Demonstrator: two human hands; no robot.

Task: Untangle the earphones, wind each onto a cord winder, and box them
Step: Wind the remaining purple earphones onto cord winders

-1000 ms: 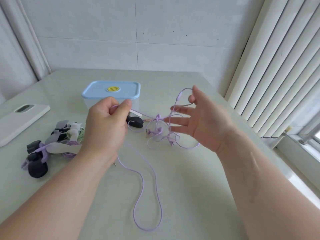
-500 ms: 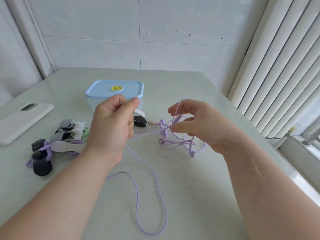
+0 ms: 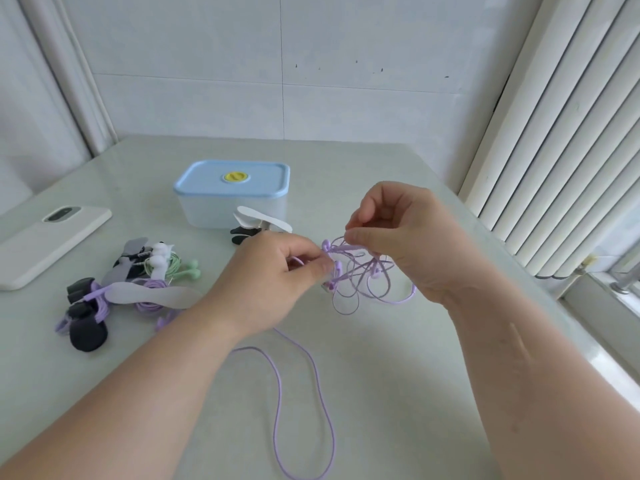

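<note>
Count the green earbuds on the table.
2. One green earbud lies at the right edge of the pile, left of the left hand; the second sits just nearer the camera. The pile could hide more.

No text, brand, number or sign can be read. The yellow round disc [image 3: 234, 176] at the centre of the blue lid [image 3: 263, 181] on the box [image 3: 207, 211] carries a faint darker marking, too small and blurred to make out. The white phone [image 3: 45, 247], lying on the desk [image 3: 381, 375] to the left of the box, shows its back with a dark camera window. Any lettering on it is illegible.
</note>
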